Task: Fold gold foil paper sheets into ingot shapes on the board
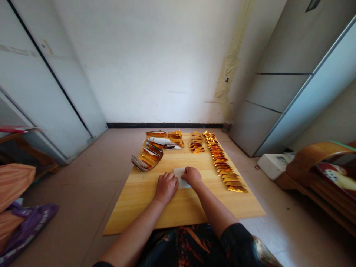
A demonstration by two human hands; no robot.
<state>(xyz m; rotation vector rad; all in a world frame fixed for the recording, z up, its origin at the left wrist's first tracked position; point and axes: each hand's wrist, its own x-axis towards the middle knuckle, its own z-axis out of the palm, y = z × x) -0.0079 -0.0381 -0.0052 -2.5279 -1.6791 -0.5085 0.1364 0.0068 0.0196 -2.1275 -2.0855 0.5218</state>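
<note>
The fingers of the person's right hand (192, 176) are curled in, their tips down on a small white sheet (183, 184); whether they pinch the paper or merely press it, one cannot tell. The left hand (166, 188) lies palm down with its fingers lightly bent at the sheet's left edge, and its grip is likewise unclear. The sheet lies on the wooden board (133, 202), between the two hands. The step in hand appears to be working this paper by fingertip, and the next move seems to call for the left hand to steady it while the right controls its edge. Beyond lie a curled gold strip (152, 157), a heap of folded gold pieces (175, 137), and a short row (197, 142) and a longer row (221, 160) of folded gold-foil pieces.
</note>
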